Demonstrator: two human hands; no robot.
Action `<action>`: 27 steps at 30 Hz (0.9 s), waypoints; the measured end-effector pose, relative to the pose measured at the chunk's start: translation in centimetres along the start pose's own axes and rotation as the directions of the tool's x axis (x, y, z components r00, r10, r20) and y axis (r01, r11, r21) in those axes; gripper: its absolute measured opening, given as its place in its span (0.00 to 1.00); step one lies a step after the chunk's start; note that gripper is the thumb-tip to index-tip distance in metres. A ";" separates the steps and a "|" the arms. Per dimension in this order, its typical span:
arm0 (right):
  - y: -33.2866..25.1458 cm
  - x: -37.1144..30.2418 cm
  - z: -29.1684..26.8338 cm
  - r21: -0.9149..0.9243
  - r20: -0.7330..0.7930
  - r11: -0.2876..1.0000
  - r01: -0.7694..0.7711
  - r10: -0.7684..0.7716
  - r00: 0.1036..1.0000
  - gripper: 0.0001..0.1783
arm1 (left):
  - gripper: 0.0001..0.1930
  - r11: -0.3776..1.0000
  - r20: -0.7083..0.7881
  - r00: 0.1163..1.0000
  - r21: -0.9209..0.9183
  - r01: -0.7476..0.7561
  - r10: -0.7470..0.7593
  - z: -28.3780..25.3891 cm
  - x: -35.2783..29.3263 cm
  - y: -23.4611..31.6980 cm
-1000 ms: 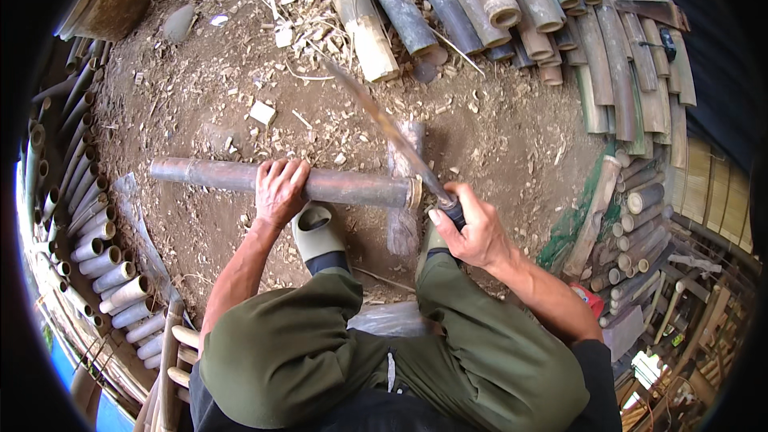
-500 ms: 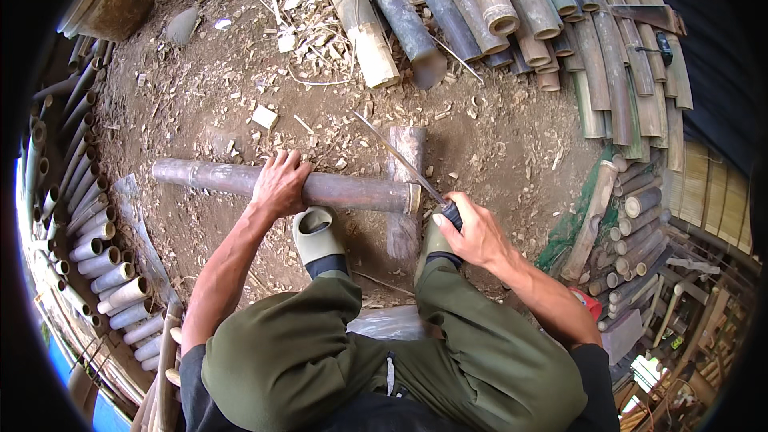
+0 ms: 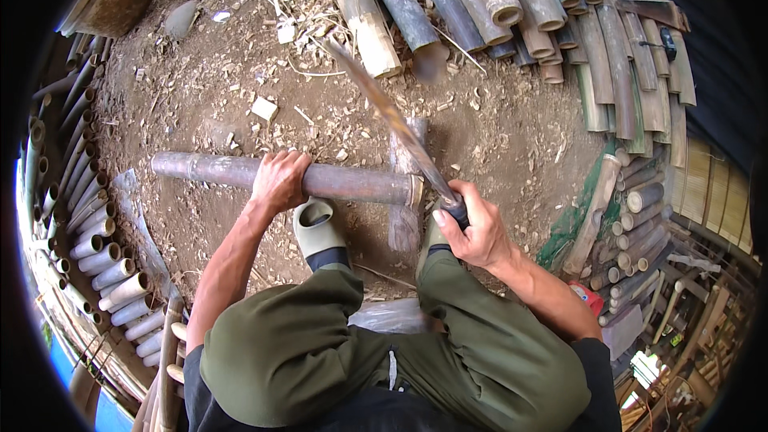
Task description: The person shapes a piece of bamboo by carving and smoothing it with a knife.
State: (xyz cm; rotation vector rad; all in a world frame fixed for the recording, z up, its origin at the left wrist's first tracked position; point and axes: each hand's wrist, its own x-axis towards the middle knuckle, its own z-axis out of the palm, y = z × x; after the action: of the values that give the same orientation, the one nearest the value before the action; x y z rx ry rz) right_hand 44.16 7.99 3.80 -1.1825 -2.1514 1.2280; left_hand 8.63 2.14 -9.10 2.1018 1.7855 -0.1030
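We note the change first: over the last half second the knife has swung up and rolled, so that its broad face shows where a thin edge view showed before. Its tip now reaches farther ahead of both hands. The tube has kept nearly the same position. We judge from this that the blade is raised and that the tube is being held steady beneath the left palm; a gap in height between blade and tube cannot be confirmed from this view.

Hand states: our left hand grasps the tube from above, fingers wrapped over its far side. Our right hand is closed around the dark handle of the knife, just beyond the tube's right end.

Tube: bamboo, round and nearly straight, brown-purple with a dull, weathered skin and a paler ring at the end nearest the right hand. It extends to both sides of the left hand and lies across the block.

Block: rough, grey-brown, wood by its look, set between the hands.

Knife: long, slim blade, mottled brown, blurred toward the tip.

Ground: bare brown soil, strewn ahead of the hands with pale chips.
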 end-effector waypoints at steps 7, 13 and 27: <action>7.3 -2.2 -0.3 -0.423 0.256 0.868 -0.258 0.388 0.885 0.20 | 0.26 0.999 -0.165 0.986 0.040 -0.029 0.035 1.3 0.2 0.5; 0.5 -0.7 0.3 0.038 -0.084 0.996 0.081 -0.077 0.993 0.19 | 0.21 0.996 -0.352 0.935 0.085 -0.004 0.033 2.1 -1.1 0.8; 6.5 -2.0 1.2 -0.303 0.000 0.946 0.118 -0.124 0.992 0.18 | 0.23 0.991 -0.441 0.897 0.125 0.041 0.019 2.9 -1.2 1.6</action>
State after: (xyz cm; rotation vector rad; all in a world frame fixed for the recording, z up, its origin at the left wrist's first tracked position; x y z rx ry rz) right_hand 47.56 7.40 -2.22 -1.1514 -2.4200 0.8524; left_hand 10.49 -0.09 -11.04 2.3498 2.0916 0.2885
